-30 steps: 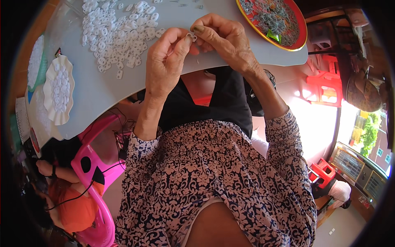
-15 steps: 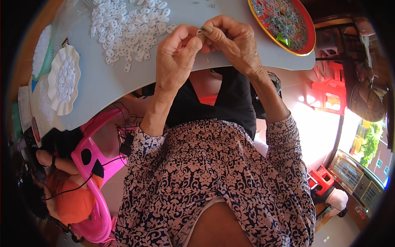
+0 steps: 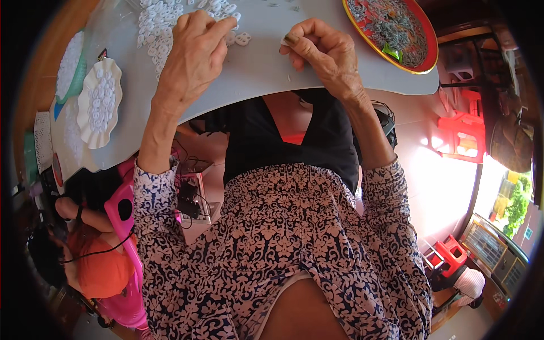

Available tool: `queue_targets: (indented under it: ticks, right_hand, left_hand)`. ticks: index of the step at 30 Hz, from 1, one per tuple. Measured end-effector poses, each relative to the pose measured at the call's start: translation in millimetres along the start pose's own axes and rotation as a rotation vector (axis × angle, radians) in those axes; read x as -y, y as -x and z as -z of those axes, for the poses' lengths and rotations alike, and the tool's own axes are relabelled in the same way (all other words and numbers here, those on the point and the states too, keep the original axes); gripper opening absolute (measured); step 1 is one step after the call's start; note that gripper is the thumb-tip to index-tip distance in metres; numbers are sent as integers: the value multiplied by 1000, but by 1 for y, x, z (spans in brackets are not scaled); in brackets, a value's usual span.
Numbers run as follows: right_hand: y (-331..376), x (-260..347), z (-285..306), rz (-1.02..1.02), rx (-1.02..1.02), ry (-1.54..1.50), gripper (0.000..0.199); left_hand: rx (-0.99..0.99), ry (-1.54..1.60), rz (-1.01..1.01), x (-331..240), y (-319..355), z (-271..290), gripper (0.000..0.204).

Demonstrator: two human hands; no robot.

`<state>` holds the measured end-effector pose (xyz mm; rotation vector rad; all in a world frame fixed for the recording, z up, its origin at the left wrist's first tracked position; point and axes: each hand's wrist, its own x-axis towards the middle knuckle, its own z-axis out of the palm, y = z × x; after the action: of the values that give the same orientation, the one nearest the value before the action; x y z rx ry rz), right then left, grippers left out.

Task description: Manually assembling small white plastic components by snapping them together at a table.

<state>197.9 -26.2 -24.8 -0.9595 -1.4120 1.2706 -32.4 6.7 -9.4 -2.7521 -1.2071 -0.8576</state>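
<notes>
Between our two hands, at the near edge of the pale grey desk (image 3: 266, 68), sits the work: our right hand (image 3: 323, 54) pinches a tiny white piece (image 3: 284, 41) between thumb and forefinger, the grip pressed together on it, just above the desk surface. Our left hand (image 3: 195, 48) reaches forward with the fingers curled and the fingertips (image 3: 226, 24) down among the heap of small white plastic pieces (image 3: 164, 25); we cannot tell whether that grip holds one of them, since the fingers hide what lies under them. A single white piece (image 3: 245, 38) lies loose just beside the left fingertips, between the two hands. The heap spreads across the far left part of the desk, up to the top of the view. To the far right on the desk rests a round red tray with a yellow rim (image 3: 422, 62), filled with small grey bits and one green scrap. On the left side of the desk lies a white scalloped paper plate (image 3: 85, 122) bearing rows of white pieces, and beyond it a second plate with a green edge (image 3: 71, 68). Below the desk edge we see our dark top and patterned floral sleeves. At the lower left another person in an orange top (image 3: 99, 272) sits beside a pink plastic chair (image 3: 122, 209). Red plastic stools (image 3: 464, 133) stand well apart on the right.
</notes>
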Motion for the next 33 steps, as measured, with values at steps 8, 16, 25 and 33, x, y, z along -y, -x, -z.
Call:
queue_targets:
  ticks: [8, 16, 25, 33]
  right_hand:
    - [1, -1, 0, 40, 11, 33, 13]
    - [1, -6, 2, 74, 7, 53, 13]
    - [0, -3, -1, 98, 26, -113, 17]
    - [-1, -9, 3, 155, 1, -239, 16]
  left_hand:
    - [113, -18, -108, 20, -9, -7, 25]
    - [-53, 149, -59, 6, -7, -4, 11]
    - [30, 635, 266, -48, -12, -17, 8]
    - [159, 1121, 494, -47, -18, -23, 16]
